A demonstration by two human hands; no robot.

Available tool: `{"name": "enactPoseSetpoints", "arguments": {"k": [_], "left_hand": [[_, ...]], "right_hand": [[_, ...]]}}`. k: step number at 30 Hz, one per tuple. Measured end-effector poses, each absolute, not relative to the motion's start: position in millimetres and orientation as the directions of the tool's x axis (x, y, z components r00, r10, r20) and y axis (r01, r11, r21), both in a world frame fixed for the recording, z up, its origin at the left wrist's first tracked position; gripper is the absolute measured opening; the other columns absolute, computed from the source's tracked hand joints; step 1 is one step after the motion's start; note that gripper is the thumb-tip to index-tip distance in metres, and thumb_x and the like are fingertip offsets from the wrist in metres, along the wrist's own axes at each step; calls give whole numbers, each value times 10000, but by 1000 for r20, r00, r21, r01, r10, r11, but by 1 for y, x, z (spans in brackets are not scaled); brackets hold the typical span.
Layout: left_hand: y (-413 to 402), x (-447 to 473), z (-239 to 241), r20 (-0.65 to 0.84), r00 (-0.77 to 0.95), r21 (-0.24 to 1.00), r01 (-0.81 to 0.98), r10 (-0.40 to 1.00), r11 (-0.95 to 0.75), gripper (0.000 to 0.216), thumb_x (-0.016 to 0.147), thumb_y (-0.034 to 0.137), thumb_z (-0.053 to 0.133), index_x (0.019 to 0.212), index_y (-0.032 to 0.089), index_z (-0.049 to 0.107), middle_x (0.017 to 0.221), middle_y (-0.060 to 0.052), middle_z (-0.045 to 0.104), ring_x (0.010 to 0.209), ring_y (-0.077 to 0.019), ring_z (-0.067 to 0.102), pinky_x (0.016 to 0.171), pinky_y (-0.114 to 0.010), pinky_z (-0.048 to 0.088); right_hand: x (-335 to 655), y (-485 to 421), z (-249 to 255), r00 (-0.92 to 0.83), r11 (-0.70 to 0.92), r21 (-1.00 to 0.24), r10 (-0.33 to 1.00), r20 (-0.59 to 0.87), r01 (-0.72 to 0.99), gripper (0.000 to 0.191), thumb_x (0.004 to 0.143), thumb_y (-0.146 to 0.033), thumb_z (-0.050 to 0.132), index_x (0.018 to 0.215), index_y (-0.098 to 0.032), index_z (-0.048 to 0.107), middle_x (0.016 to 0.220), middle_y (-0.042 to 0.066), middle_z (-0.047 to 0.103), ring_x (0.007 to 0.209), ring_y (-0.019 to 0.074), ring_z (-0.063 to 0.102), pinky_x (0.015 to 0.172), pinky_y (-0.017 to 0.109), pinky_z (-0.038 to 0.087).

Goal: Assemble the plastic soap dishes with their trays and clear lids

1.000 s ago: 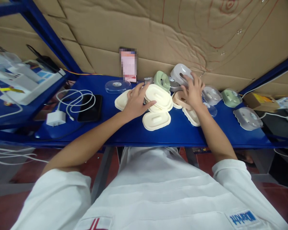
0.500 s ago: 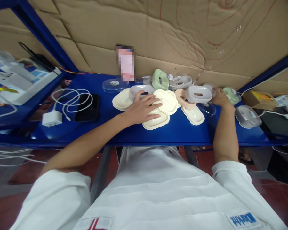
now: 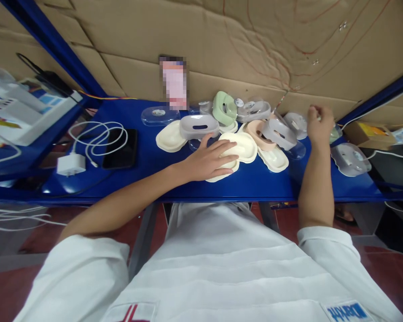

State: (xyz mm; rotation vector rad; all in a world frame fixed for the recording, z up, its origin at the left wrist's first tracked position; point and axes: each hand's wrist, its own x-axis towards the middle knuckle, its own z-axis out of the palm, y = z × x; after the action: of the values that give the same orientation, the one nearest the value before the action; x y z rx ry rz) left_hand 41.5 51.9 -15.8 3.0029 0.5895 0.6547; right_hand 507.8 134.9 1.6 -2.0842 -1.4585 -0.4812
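My left hand (image 3: 208,158) lies with spread fingers on a cream soap-dish base (image 3: 245,146), and part of another cream base (image 3: 223,172) shows beneath it. My right hand (image 3: 319,123) is raised at the back right with its fingers curled. Whatever it may hold is hidden. Behind it a green soap box with a clear cover (image 3: 336,133) is mostly covered from view. A clear lid (image 3: 296,124) stands to its left. Grey soap boxes (image 3: 199,127), a tilted grey one (image 3: 278,132), a peach one (image 3: 259,134) and a green one (image 3: 224,109) cluster around the middle.
A phone (image 3: 174,82) leans on the cardboard at the back. To the left are a black phone (image 3: 121,150), a white cable and a charger (image 3: 71,164). A grey covered soap box (image 3: 351,159) and a cardboard box (image 3: 367,138) lie right. Another cream base (image 3: 273,158) rests near the front.
My right hand has risen and shifted right, from beside the clear lid to in front of the green box. My left hand and the cream base moved slightly right. The grey box on the peach one tilted.
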Motion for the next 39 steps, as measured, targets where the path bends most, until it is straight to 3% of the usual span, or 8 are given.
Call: {"name": "enactPoseSetpoints", "arguments": {"k": [4,7,11,17,22,27,31,39], "left_hand": [[45,37,-10,342,891,95,285,300,-954,622,996,580,737,1526,268,645,1703,-200,493,1518,-435,516,1302,-726,211],[44,34,-6,310,902,77,292,301,-953,618,991,403,754,1573,273,590,1738,-198,439,1545,-430,487,1300,-718,229],[49,29,0,301,886,76,346,353,-935,545,930,162,677,1471,224,654,1729,-213,441,1534,-423,499,1289,-702,260],[54,28,-1,357,844,200,351,402,-915,570,992,257,653,1557,256,573,1687,-185,502,1508,-393,534,1274,-650,318],[60,31,-6,526,697,453,256,488,-854,771,1035,492,677,1702,312,337,1713,-168,459,1524,-375,525,1240,-589,446],[68,32,-5,560,561,727,19,609,-687,1332,854,796,794,1733,394,-123,1850,-203,75,1558,-396,495,1186,-561,555],[80,25,-5,624,493,649,105,606,-754,1206,851,865,738,1728,307,127,1823,-178,212,1653,-424,329,1339,-626,370],[91,17,-4,667,396,552,305,631,-776,1179,883,930,616,1717,280,95,1801,-175,250,1645,-413,349,1342,-586,379]], "right_hand": [[494,125,-7,512,-404,-321,737,441,857,598,995,-340,760,1547,-181,595,1663,303,451,1509,315,448,1146,554,362],[493,123,-16,566,-436,-384,742,359,814,660,944,-333,831,1535,-141,608,1561,314,558,1385,277,567,1093,457,419],[493,126,-15,606,-452,-417,684,405,789,576,990,-326,776,1501,-100,635,1458,315,640,1332,295,615,1094,455,421],[477,129,5,587,-364,-473,626,513,802,487,1117,-376,562,1508,-87,591,1440,258,673,1329,266,625,1118,397,437],[437,113,28,336,44,-467,635,696,883,522,1120,-405,455,1541,-103,524,1517,245,615,1379,271,612,1061,402,532],[354,73,33,-227,539,-167,588,777,825,816,981,-828,510,1515,-215,578,1541,192,595,1491,378,538,1261,594,433],[305,52,18,-460,719,-162,583,670,676,838,897,-909,591,1506,-335,612,1585,117,591,1498,405,551,1261,645,448],[333,91,31,-132,413,-280,730,671,866,749,1072,-774,394,1609,-264,504,1635,146,553,1513,346,530,1242,600,465]]}}
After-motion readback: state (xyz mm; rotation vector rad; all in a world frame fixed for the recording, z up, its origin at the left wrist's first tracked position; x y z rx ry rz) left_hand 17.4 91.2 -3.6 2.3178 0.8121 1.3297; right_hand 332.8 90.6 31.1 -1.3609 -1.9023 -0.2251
